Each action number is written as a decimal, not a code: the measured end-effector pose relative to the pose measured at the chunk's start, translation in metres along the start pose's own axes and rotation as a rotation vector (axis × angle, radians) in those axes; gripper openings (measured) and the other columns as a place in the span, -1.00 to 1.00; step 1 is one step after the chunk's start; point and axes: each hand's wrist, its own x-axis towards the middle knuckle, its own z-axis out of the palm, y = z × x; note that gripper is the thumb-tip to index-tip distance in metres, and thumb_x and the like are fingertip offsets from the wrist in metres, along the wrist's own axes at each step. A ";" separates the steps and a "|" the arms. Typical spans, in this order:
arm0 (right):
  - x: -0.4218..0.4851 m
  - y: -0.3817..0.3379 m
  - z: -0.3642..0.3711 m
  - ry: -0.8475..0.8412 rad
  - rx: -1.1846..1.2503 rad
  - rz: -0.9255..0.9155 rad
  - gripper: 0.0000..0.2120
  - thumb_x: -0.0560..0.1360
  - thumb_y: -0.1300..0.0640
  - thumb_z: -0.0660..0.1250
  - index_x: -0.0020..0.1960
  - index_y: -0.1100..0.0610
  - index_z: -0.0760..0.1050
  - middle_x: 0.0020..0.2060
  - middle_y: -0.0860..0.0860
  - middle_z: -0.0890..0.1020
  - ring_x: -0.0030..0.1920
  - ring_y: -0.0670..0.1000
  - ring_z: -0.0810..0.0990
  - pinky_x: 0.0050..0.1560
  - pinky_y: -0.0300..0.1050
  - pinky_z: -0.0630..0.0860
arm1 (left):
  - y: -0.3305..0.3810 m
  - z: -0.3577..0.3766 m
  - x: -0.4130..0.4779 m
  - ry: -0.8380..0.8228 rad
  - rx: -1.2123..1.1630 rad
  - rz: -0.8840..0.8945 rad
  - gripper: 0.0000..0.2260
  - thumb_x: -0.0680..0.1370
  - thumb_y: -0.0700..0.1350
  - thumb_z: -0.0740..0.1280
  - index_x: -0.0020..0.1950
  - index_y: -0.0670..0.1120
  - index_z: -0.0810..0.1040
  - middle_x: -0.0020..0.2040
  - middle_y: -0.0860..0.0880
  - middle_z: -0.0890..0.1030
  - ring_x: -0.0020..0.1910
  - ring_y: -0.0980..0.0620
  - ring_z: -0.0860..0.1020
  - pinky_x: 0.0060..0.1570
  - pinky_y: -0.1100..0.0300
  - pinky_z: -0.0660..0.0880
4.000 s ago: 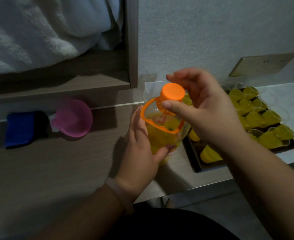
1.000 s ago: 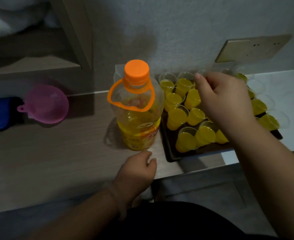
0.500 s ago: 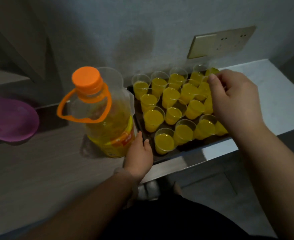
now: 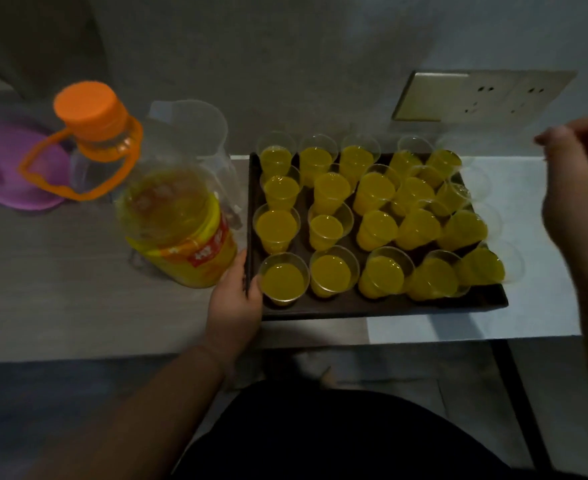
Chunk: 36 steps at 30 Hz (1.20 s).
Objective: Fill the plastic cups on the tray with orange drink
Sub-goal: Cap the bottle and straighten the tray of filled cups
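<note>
The dark tray (image 4: 382,308) is being gripped at its near-left corner by the left hand (image 4: 234,303), thumb over the rim, fingers hidden beneath. The right hand (image 4: 578,188) is being held off the tray's right end, above the white counter (image 4: 535,306), fingers loosely curled around nothing; blurred, so the exact spread cannot be told. The plastic cups (image 4: 330,273) are being kept packed in rows on the tray, all visible ones holding orange drink, a few at the right leaning on neighbours. The bottle (image 4: 178,230), capped in orange, is being left upright just left of the tray, touching or nearly touching the left hand; a clear jug (image 4: 195,133) and a purple funnel (image 4: 11,168) are sitting behind it. Filling is being judged essentially finished. Key relation: the tray's long axis is running left to right, the left hand is already on one short end, and the far short end is lying nearest the right hand. Spill risk is being judged high if lifted unevenly.
</note>
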 end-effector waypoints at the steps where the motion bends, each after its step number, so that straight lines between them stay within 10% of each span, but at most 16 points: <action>1: 0.002 0.006 0.001 -0.011 -0.029 -0.005 -0.85 0.51 -0.27 0.12 -0.17 -0.32 0.42 -0.26 -0.25 0.51 -0.15 -0.03 0.51 0.01 0.20 0.54 | 0.000 0.000 -0.001 0.010 -0.001 -0.001 -0.50 0.50 -0.06 0.19 0.44 -0.14 0.35 0.35 -0.14 0.47 0.32 -0.08 0.42 0.27 0.25 0.25; 8: -0.013 0.023 0.007 -0.082 -0.104 -0.136 -0.71 0.62 0.08 0.14 0.14 0.21 0.55 0.02 0.20 0.58 -0.06 0.18 0.53 -0.02 -0.05 0.39 | -0.004 0.000 -0.007 0.050 0.010 0.065 -0.53 0.53 -0.25 0.30 0.45 -0.13 0.34 0.34 -0.13 0.47 0.32 -0.05 0.41 0.26 0.29 0.23; 20: -0.015 0.072 0.010 -0.229 -0.027 0.175 -0.76 0.61 0.09 0.20 0.16 0.16 0.56 0.04 0.14 0.63 0.06 0.15 0.57 0.06 -0.07 0.41 | -0.004 0.005 -0.007 0.061 -0.075 0.037 -0.54 0.57 -0.22 0.28 0.46 -0.01 0.34 0.35 0.01 0.45 0.23 0.23 0.31 0.26 0.32 0.21; 36: 0.020 0.148 0.039 -0.443 0.082 0.334 -0.80 0.59 0.07 0.26 0.10 0.15 0.56 -0.08 0.13 0.63 -0.22 0.09 0.56 -0.03 0.06 0.51 | 0.005 0.013 -0.010 0.152 0.008 -0.055 -0.58 0.56 -0.15 0.32 0.43 -0.01 0.41 0.33 -0.04 0.49 0.31 -0.02 0.41 0.21 0.28 0.27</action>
